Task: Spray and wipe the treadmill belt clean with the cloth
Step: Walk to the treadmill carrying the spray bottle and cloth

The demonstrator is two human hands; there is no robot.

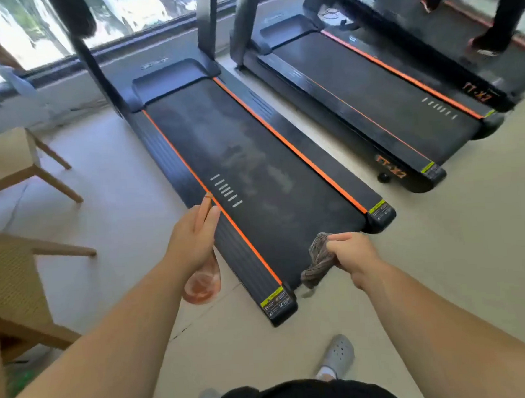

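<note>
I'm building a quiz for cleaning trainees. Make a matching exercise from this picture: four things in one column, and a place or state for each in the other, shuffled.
Things:
1. spray bottle
2. cloth
3. treadmill belt
4. wooden chair

Places or states:
A. marked with pale smudges
B. held in the right hand
C. light wood, at the picture's left edge
D. held in the left hand

Pairs: 1-D, 2-B, 3-A, 4-C

I note: belt (pixel 252 156) black, grey dusty smears, white dashes, orange edge stripes; cloth (pixel 315 261) brown-grey; bottle (pixel 202 285) translucent pink; floor (pixel 442 249) beige.
</note>
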